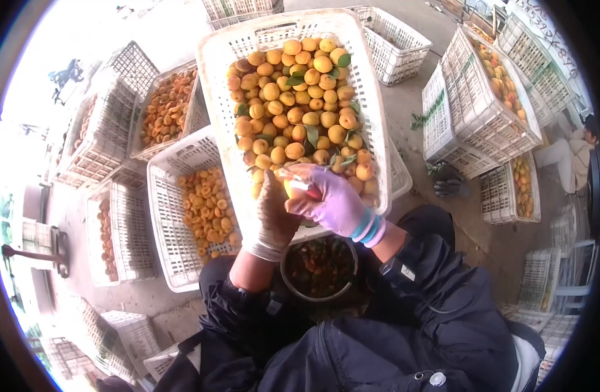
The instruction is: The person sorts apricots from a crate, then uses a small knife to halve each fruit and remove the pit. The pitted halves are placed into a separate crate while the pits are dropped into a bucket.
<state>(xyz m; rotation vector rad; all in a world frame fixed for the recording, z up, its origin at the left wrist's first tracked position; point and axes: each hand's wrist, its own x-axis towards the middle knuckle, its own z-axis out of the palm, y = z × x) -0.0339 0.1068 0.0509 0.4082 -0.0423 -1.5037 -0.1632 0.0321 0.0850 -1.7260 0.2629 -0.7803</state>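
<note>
My left hand, in a stained, thin glove, is closed around an apricot. Against the same fruit is my right hand, in a lilac glove with a teal cuff, its fingers wrapped round a small red-handled tool. The tool's working end is hidden. Both hands meet over the near edge of a white crate heaped with whole apricots and a few green leaves. Below the hands, between my knees, a round bucket holds dark, wet-looking scraps.
To the left stands a white crate of apricot halves, with another crate of halves behind. Stacked crates of fruit rise at the right. A dark glove lies on the floor. Another person sits at the far right.
</note>
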